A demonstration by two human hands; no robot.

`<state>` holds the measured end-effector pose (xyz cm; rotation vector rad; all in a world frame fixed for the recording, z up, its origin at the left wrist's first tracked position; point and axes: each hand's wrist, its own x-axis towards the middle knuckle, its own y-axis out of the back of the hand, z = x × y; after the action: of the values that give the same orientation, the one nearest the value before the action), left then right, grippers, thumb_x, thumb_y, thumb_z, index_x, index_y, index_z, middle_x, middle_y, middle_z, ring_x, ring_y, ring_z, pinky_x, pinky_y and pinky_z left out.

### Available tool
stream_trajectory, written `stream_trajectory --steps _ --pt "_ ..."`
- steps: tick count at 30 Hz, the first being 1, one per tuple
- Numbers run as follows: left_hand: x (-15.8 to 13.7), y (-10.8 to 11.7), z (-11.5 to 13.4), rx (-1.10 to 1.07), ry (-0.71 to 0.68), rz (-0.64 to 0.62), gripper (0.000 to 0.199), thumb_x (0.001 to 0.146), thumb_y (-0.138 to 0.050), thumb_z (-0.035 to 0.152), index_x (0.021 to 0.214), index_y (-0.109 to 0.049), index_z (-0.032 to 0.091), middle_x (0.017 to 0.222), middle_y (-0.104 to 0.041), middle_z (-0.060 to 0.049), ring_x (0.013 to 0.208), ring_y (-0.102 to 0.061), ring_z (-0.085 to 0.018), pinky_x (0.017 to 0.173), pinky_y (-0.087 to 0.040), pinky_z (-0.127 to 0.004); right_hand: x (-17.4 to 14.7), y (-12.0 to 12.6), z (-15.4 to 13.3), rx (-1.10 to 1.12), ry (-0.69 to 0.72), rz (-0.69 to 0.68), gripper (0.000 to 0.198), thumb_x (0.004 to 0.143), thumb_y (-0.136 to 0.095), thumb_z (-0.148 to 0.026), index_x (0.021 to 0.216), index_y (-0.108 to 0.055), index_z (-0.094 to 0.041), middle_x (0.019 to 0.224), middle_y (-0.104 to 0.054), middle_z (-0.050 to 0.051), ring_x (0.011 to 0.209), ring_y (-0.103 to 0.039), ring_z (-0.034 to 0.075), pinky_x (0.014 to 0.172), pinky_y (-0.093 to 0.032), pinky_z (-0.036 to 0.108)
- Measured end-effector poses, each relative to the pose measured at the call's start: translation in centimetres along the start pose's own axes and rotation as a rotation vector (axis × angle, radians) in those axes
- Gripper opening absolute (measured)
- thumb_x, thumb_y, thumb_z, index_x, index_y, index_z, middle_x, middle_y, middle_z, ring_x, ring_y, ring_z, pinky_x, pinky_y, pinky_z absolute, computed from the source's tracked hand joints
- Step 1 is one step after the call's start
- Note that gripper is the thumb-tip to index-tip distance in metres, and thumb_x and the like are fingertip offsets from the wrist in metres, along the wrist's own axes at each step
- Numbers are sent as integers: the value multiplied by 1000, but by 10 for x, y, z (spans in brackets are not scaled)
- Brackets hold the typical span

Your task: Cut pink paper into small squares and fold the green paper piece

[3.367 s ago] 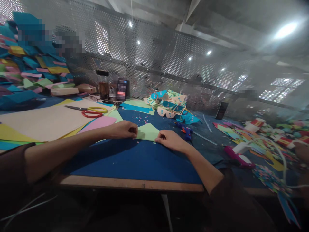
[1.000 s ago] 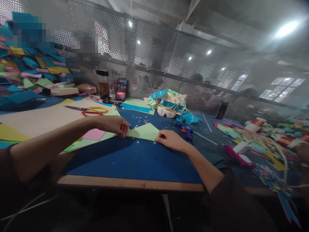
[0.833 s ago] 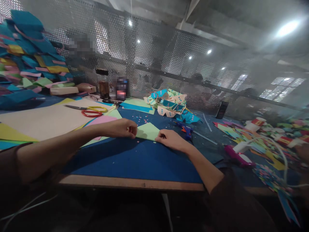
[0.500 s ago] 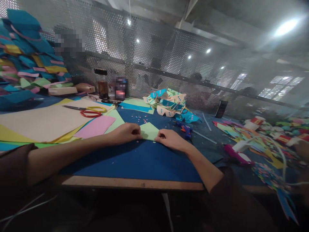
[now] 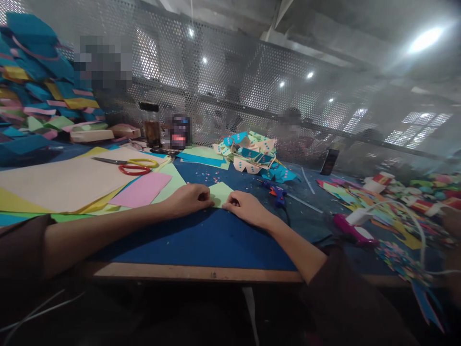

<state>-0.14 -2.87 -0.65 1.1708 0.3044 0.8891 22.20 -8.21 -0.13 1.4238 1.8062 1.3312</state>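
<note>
A small light green sheet of paper [image 5: 220, 192] lies on the blue tabletop [image 5: 201, 240] between my hands, one corner pointing away from me. My left hand [image 5: 192, 198] is closed at its left edge, fingers curled and pinching the paper near the front. At the near right edge, my right hand [image 5: 245, 205] is closed too, thumb and fingertips pressed on the sheet. Both hands rest low on the table, and their fingers hide the paper's sides. Tiny paper scraps [image 5: 212, 177] are scattered just beyond the sheet.
Scissors [image 5: 135, 166] lie on large paper sheets [image 5: 65, 185] at left, near a pink paper [image 5: 142, 190]. A blue glue gun [image 5: 277, 192] is right of my hands. Cut paper pieces [image 5: 252, 154] are heaped behind. A magenta power strip [image 5: 355, 230] stands farther right.
My right hand has slid left along the paper's near edge, closer to my left hand, covering more of the sheet. My left hand stays almost where it was.
</note>
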Motion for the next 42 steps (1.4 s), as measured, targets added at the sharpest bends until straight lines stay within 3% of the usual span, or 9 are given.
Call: stream_trajectory --steps 6,10,17,25,42 --pt "0 2 4 -25 -4 -18 21 83 -59 36 73 -60 18 68 -65 -1 63 -56 -16 58 -33 -25 0 0 0 -24 -35 -1 22 88 -64 -38 78 -62 -19 81 -64 1 71 -54 13 60 -31 24" --pt "-2 1 6 -102 -89 -24 10 84 -57 26 83 -63 18 73 -64 0 65 -57 -15 60 -39 -24 1 -2 2 -41 -57 3 26 87 -64 -43 77 -61 -20 81 -65 1 71 -55 14 58 -30 24" --pt "-6 1 7 34 -338 -30 31 92 -45 14 105 -72 22 96 -63 -6 92 -62 -19 79 -44 -27 2 0 6 -54 -74 -10 24 87 -64 -42 76 -61 -20 79 -66 1 70 -56 14 58 -30 25" --pt "-6 2 6 148 -358 -63 35 90 -48 7 107 -73 24 99 -62 -6 94 -62 -20 81 -45 -28 1 4 9 -64 -83 -39 26 86 -65 -43 75 -62 -20 78 -67 2 69 -56 15 57 -30 25" --pt "-6 1 3 151 -391 -28 36 86 -51 4 106 -72 25 98 -62 -4 93 -62 -18 79 -46 -26 -6 23 29 2 -48 -140 26 84 -66 -43 77 -65 -18 79 -68 2 71 -59 15 59 -34 24"
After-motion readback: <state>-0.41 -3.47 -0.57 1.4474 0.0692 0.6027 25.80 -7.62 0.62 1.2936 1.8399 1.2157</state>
